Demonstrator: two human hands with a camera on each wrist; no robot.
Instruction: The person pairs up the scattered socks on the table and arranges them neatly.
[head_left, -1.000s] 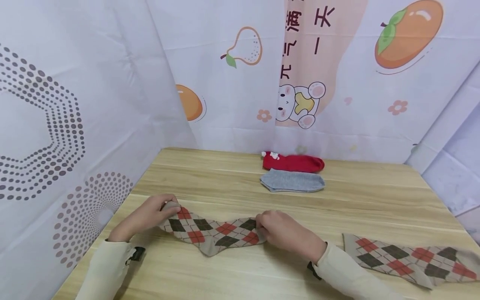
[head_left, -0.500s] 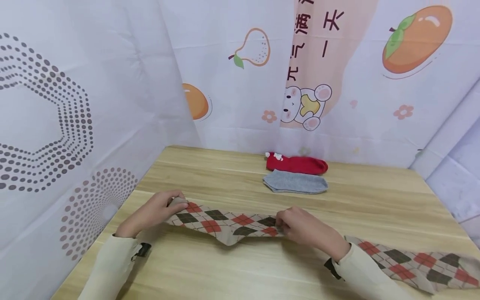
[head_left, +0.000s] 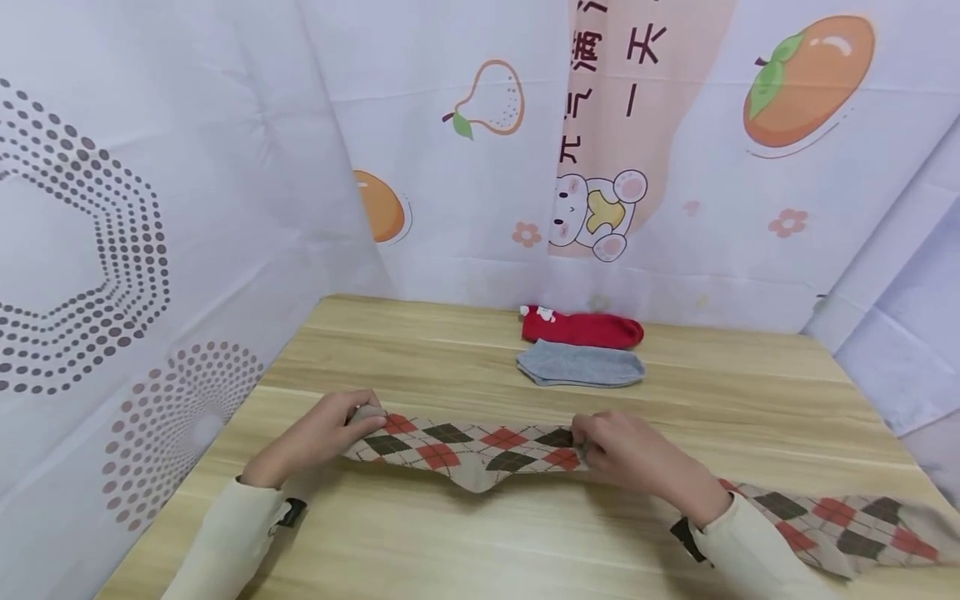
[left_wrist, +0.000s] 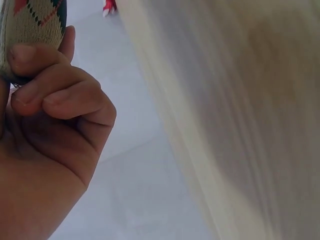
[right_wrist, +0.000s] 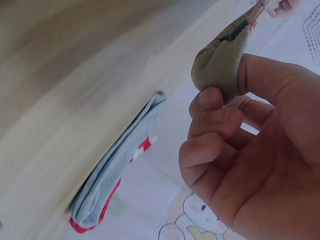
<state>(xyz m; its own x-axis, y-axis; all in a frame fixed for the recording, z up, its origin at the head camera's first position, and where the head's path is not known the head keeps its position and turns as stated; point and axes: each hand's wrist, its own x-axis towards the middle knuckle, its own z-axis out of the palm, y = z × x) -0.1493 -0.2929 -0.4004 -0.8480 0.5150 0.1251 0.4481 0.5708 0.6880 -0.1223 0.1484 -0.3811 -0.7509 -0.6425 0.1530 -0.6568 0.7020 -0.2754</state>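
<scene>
A beige argyle sock [head_left: 471,450] with red and dark diamonds is stretched sideways between both hands, its heel drooping at the middle. My left hand [head_left: 326,437] pinches the cuff end between thumb and fingers. At the other end my right hand [head_left: 637,454] grips the toe; the right wrist view shows the plain beige toe [right_wrist: 217,72] between thumb and curled fingers. A matching argyle sock [head_left: 847,525] lies flat at the right, partly hidden behind the right forearm.
Toward the back of the wooden table [head_left: 420,350] lie a grey sock [head_left: 581,364] and, behind it, a red sock [head_left: 585,328]. Printed white curtains [head_left: 442,200] hang along the back and left sides of the table.
Both hands have shifted right with the sock. It is pulled straighter now, and its heel hangs where it earlier sagged lower. The other socks have stayed in place.
</scene>
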